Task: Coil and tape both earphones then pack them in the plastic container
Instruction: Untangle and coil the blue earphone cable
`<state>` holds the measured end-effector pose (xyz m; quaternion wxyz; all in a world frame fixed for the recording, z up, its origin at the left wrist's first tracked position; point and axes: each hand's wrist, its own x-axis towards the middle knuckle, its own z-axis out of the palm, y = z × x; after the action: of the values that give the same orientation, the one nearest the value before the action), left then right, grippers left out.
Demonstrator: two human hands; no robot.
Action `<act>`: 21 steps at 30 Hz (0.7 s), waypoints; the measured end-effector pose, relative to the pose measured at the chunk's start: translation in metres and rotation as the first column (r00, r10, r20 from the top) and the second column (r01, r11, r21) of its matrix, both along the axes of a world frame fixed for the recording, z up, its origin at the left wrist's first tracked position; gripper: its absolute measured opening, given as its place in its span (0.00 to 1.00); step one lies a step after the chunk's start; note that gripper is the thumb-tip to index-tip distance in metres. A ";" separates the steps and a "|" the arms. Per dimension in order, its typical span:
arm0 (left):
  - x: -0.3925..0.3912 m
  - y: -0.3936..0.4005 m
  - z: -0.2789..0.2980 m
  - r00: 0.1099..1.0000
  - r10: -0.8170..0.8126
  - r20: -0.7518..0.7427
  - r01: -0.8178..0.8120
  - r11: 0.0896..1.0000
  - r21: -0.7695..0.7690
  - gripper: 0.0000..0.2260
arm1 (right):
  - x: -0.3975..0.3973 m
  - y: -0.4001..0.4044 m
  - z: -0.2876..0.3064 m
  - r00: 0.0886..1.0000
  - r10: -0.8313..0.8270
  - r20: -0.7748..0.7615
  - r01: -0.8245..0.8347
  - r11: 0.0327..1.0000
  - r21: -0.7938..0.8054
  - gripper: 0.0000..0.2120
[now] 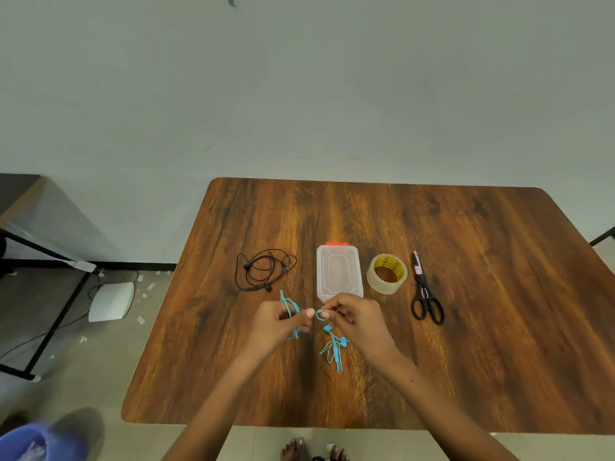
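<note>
Our left hand (279, 319) and right hand (354, 316) pinch the blue earphone (334, 344) cable in curled fingers above the desk (466, 327)

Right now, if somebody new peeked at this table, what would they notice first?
Probably the bright blue earphones, pinched in both hands above the near middle of the table: the left hand grips a loop and the right hand pinches the cord. Behind them lie black earphones, a closed container, tape and scissors in a row.
</note>
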<state>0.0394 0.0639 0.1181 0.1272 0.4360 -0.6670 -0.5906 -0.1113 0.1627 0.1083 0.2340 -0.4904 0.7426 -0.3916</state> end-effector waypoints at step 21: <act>-0.021 0.001 0.004 0.984 -0.055 -0.171 0.026 0.985 -0.168 0.03 | -0.007 -0.001 0.017 0.959 -0.127 0.255 0.157 0.983 -0.100 0.02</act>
<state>0.0188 0.0653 0.1225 0.2088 0.3567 -0.7088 -0.5717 -0.1184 0.1613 0.1248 0.2661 -0.3961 0.7164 -0.5090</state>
